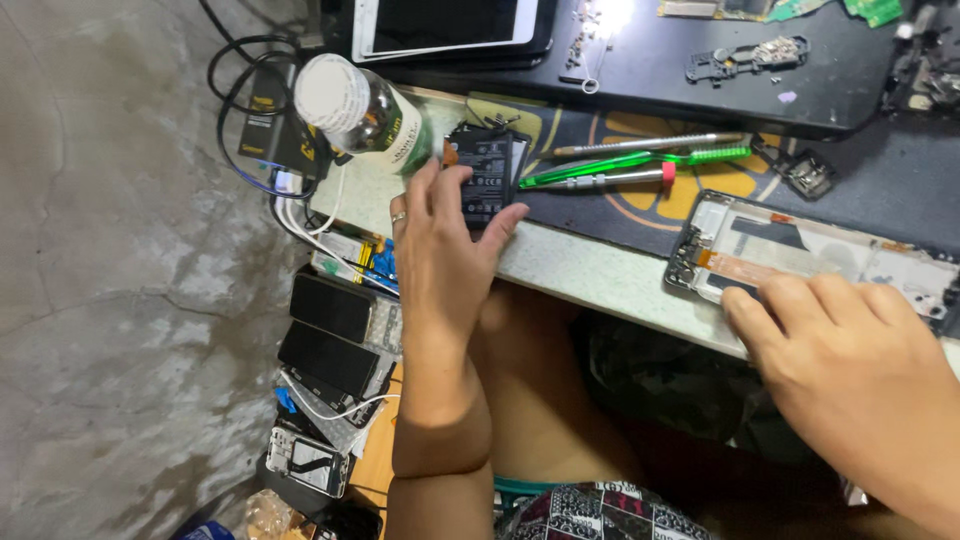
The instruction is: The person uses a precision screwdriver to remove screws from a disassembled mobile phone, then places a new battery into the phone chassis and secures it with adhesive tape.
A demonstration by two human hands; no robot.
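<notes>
Left hand (440, 250): pinching battery (487, 178) by edges; best kept flat, unbent. Right hand (850, 370): fingers curled, pressing phone frame (800, 250); steady, clear of flex.

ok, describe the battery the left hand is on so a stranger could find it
Start at the white-capped bottle on the bench's left end. Just right of it, the left hand grips a flat black battery at the bench edge. Unlike the slim screwdrivers alongside, it is a dark rectangular slab.
</notes>
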